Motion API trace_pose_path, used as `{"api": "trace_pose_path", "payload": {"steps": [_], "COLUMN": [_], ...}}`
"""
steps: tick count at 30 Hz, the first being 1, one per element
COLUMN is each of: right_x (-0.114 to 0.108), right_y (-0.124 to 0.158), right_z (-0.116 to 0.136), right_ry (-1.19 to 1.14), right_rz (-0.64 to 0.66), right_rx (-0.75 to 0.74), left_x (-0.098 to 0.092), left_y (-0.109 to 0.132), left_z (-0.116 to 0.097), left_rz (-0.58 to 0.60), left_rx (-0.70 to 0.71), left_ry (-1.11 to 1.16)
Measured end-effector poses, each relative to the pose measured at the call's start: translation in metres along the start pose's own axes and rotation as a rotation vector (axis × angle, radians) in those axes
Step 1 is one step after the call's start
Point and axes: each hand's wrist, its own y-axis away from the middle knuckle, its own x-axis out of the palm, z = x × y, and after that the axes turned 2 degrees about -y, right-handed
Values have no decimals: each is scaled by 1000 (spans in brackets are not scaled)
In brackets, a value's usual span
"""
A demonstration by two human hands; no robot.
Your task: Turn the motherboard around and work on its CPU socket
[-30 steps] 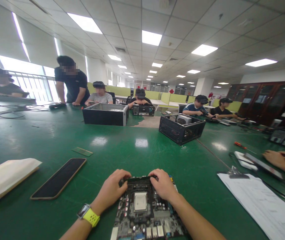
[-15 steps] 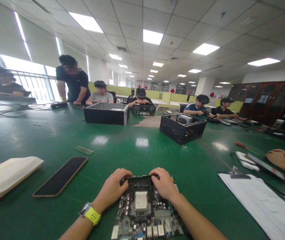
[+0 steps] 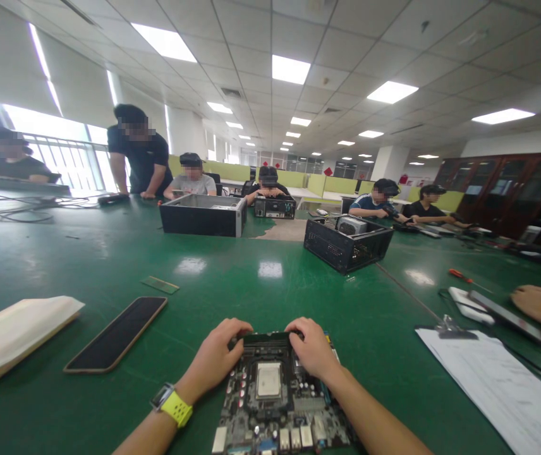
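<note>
You sit at a green table (image 3: 232, 272). At your ten o'clock are bright windows (image 3: 33, 123) with grey blinds (image 3: 5, 57); at twelve, yellow-green partitions (image 3: 341, 184); at two, dark cabinets (image 3: 498, 186). Above you, ceiling lights (image 3: 290, 69) are shining.

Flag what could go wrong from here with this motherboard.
The processor sits uncovered on the motherboard; a slipping finger might smudge or scratch it. The left hand and right hand are both at its far edge, so uneven pressure could flex it. Both are ungloved, so static might harm it.
</note>
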Motion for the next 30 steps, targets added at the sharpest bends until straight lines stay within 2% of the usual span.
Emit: {"api": "trace_pose_path", "payload": {"steps": [11,23,30], "right_x": [0,0,-1], "right_y": [0,1,2], "right_z": [1,2,2], "right_ry": [-11,-5,7], "right_rz": [-2,-32,-22], "right_rx": [2,9,3], "left_x": [3,-1,2], "left_y": [0,-2,0], "left_z": [7,11,10], "left_rz": [-8,-94,-79], "left_rx": [-7,-75,-55], "left_ry": [2,70,45]}}
